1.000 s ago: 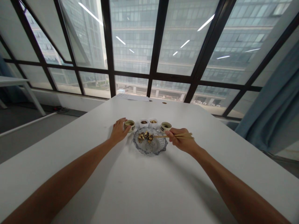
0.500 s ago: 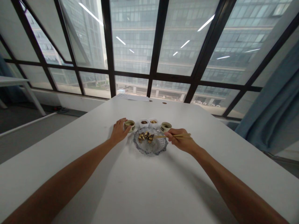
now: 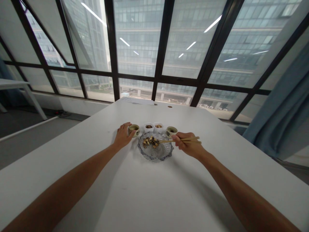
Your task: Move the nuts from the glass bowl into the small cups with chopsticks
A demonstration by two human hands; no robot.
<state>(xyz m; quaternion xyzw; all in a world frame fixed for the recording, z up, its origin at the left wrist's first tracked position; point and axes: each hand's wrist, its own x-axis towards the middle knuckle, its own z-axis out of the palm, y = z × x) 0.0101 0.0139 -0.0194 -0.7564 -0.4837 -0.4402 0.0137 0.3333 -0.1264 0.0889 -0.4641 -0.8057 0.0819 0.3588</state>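
A scalloped glass bowl (image 3: 165,153) stands on the white table, with a heap of mixed dark and pale seeds or nuts (image 3: 151,141) in its left part. My right hand (image 3: 187,143) grips a pair of chopsticks (image 3: 166,141), their tips at the right edge of the heap. My left hand (image 3: 123,135) is wrapped around the left side of a small cup (image 3: 134,129) with dark lettering. A similar cup (image 3: 171,130) stands just beyond my right hand. Two small white dishes (image 3: 154,128) between the cups hold dark and pale pieces.
Papers (image 3: 137,101) and two small brown round spots (image 3: 170,106) are at the far end of the white table (image 3: 149,193). Beyond it rise dark-framed windows, with a blue curtain (image 3: 280,106) at right. Another white table (image 3: 14,84) stands at far left.
My right hand has shifted slightly to the right with the chopsticks, drawing their tips back toward the edge of the heap. The left hand stays on its cup.
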